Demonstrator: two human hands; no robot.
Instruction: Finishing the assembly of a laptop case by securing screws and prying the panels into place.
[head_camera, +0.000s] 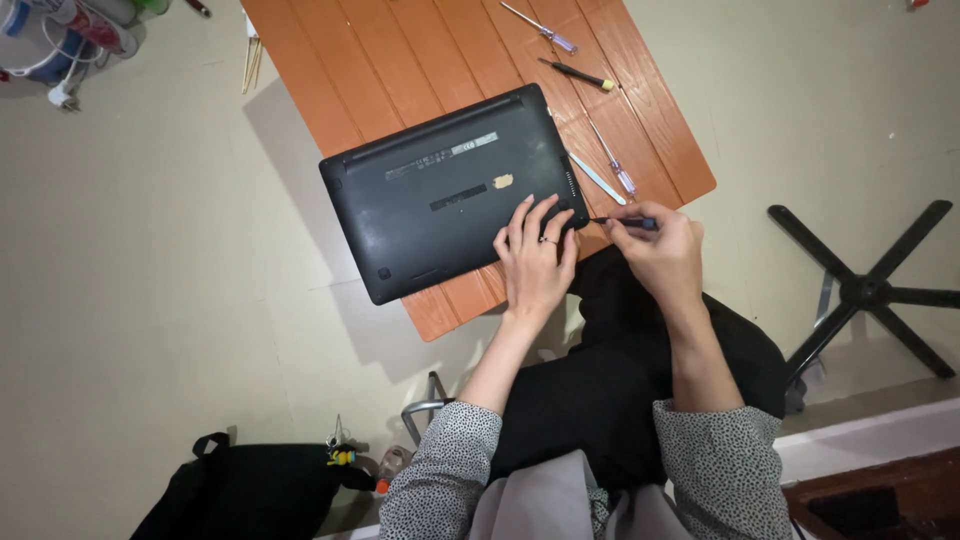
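While left hand (535, 262) steadies laptop (450, 190), screwdriver (625, 222) in right grip (665, 250)

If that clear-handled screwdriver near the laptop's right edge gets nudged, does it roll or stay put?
Probably rolls: the clear-handled screwdriver has a round, slim handle and lies loose on the orange table. The table's plank grooves may catch it, though it lies across them. It looks light and stiff, so a brush from the right hand could send it toward the near table edge.

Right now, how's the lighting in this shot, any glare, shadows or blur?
Head view: soft, even light, sharp throughout, edges slightly bowed by the wide lens; the laptop shows only a faint sheen, no harsh glare; the table casts a soft shadow leftward on the floor; left hand and right hand unblurred.
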